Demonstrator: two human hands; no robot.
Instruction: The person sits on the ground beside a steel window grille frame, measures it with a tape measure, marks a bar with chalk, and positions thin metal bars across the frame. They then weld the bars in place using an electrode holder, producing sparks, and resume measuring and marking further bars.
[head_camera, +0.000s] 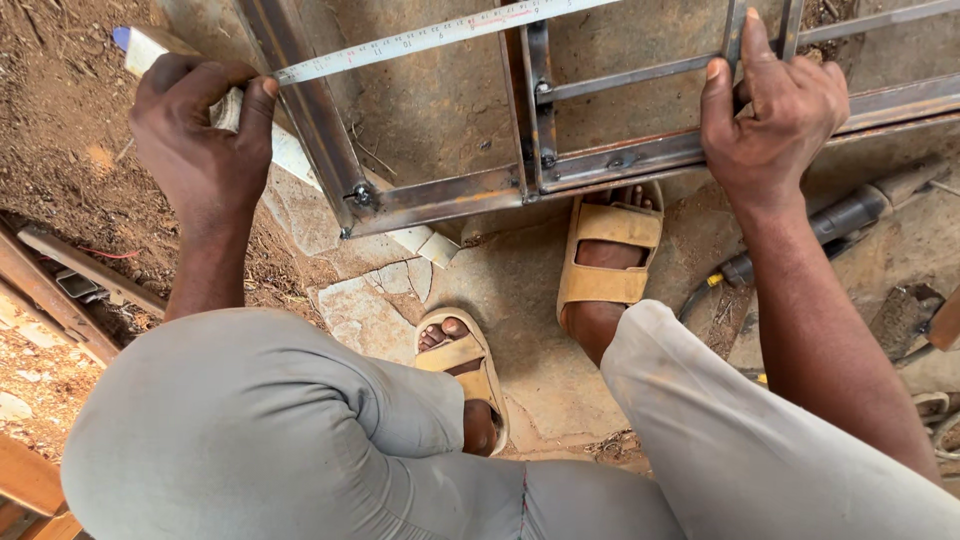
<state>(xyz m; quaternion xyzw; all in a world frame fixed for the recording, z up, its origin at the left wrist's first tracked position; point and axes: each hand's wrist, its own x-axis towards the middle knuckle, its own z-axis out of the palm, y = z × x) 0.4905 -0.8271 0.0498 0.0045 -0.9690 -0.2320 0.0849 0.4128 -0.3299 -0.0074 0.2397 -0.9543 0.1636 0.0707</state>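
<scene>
Currently left hand (200, 130) pinches tape (440, 35) at frame (440, 195) left bar; tape runs rightward; right hand (775, 115) grips frame's right bars.

L hand (200, 135) pins tape measure (440, 35); R hand (770, 115) grips steel frame (600, 160).

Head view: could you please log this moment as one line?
left hand: pins tape measure on steel frame | right hand: grips frame bar | feet: tan sandals
</scene>
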